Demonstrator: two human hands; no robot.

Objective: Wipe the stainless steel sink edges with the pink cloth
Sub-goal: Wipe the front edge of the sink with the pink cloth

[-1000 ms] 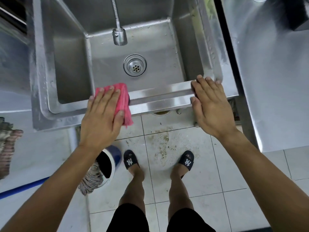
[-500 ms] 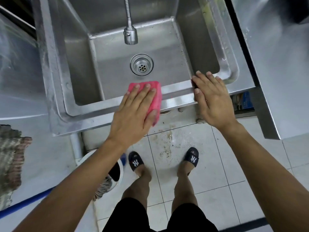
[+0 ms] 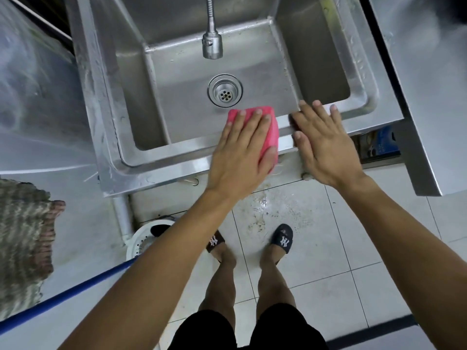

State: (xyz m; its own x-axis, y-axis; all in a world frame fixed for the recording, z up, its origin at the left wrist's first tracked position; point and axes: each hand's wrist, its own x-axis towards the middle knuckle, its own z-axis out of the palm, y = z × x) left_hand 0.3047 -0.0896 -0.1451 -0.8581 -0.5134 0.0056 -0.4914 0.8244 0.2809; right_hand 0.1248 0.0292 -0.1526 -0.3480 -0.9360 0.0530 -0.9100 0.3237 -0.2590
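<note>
The stainless steel sink [image 3: 161,170] fills the upper middle of the head view, with its front edge nearest me. My left hand [image 3: 240,152] lies flat on the folded pink cloth [image 3: 271,130] and presses it onto that front edge, just right of the middle. The cloth hangs partly over the outer lip. My right hand [image 3: 326,145] rests flat on the same edge, fingers spread, almost touching the cloth on its right side. It holds nothing.
A flexible tap spout [image 3: 212,44] hangs over the basin above the drain [image 3: 225,93]. A steel counter [image 3: 429,84] adjoins on the right. Below the sink stand a white bucket [image 3: 144,238] and a blue mop handle [image 3: 63,296]. A woven mat [image 3: 22,243] lies left. My feet stand on stained tiles.
My left hand has slid the pink cloth rightward along the sink's front edge, from the left part up to my right hand. The right hand has stayed on the edge.
</note>
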